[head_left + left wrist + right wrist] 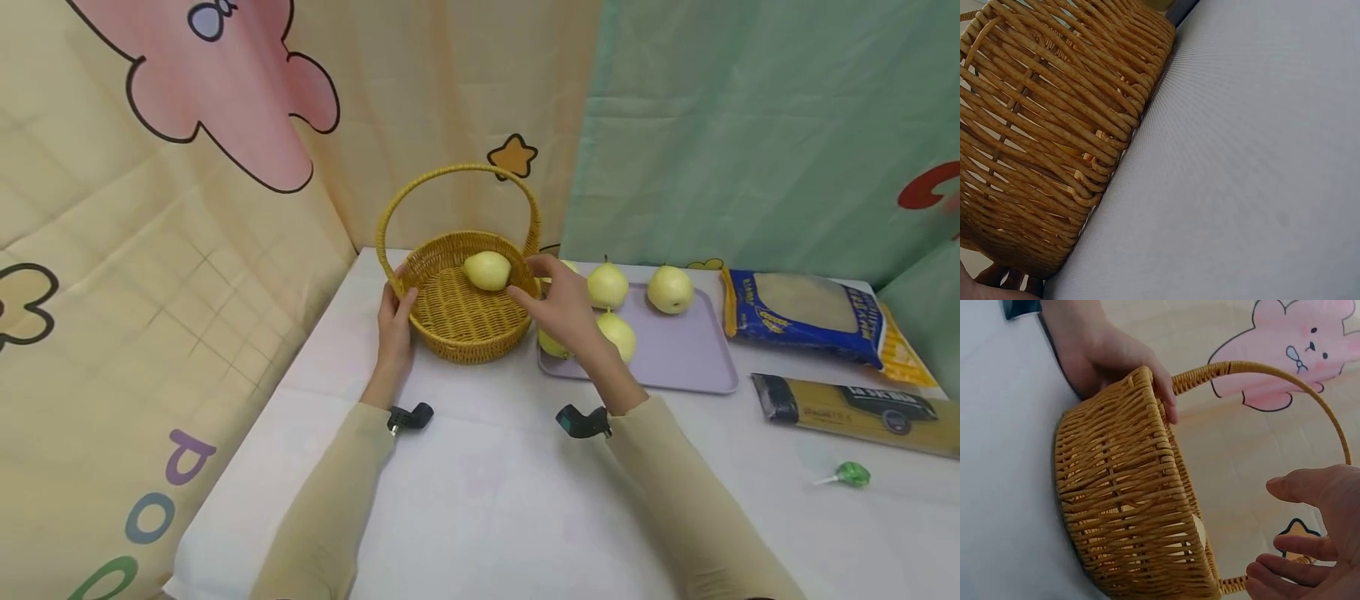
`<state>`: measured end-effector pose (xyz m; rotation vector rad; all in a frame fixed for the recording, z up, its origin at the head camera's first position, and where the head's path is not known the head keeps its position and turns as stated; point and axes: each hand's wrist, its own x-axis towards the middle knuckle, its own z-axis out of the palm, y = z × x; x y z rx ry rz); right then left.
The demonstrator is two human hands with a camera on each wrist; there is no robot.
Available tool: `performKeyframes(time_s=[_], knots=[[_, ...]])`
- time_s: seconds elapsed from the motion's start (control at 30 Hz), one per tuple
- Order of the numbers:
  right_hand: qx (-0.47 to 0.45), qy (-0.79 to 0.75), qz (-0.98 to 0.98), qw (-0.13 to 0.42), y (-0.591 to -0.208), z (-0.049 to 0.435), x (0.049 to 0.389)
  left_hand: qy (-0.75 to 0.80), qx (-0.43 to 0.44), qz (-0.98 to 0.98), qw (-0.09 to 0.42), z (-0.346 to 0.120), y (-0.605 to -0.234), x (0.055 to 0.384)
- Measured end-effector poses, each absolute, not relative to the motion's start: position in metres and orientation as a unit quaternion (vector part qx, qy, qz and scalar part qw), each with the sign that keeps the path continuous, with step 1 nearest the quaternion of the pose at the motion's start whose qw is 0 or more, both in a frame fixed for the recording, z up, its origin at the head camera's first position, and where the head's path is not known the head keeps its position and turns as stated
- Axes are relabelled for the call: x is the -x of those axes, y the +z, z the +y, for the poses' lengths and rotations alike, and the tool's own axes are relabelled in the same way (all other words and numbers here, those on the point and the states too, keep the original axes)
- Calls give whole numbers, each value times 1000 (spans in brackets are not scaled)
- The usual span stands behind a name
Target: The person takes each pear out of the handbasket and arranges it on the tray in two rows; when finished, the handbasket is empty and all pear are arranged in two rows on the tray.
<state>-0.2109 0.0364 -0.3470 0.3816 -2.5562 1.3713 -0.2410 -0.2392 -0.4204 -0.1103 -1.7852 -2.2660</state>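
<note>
A woven wicker basket point(468, 350) with a tall arched handle stands upright on the white table. Inside it lies one yellow-green pear point(487, 271), near the back right wall. My left hand point(394, 329) grips the basket's left side with the thumb over the rim; in the right wrist view that thumb point(1166, 400) hooks over the edge. At the right rim hovers my right hand point(568, 312), fingers apart and holding nothing. Just right of the basket, a lilac tray point(686, 358) bears several pears point(607, 286), partly hidden behind my right hand.
To the right of the tray lie a blue-and-yellow bag point(806, 317) and a long spaghetti packet point(862, 412). A green lollipop point(853, 475) is nearer the front. Printed curtains point(465, 100) hang behind the table and along its left side.
</note>
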Motion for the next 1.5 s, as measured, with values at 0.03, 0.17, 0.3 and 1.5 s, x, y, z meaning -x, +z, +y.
performKeyframes(time_s=[0.03,0.17,0.3,1.5], knots=[[-129,464,-870,107,-346,33,214,-780,38,-612,127,-239,-420,241],[-132,475,-864,101,-346,17,227,-783,37,-608,127,-240,-429,249],[-143,490,-854,97,-349,4,243,-784,34,-606,132,-241,-439,257],[-134,355,-924,42,-378,-26,292,-767,31,-626,138,-243,-445,259]])
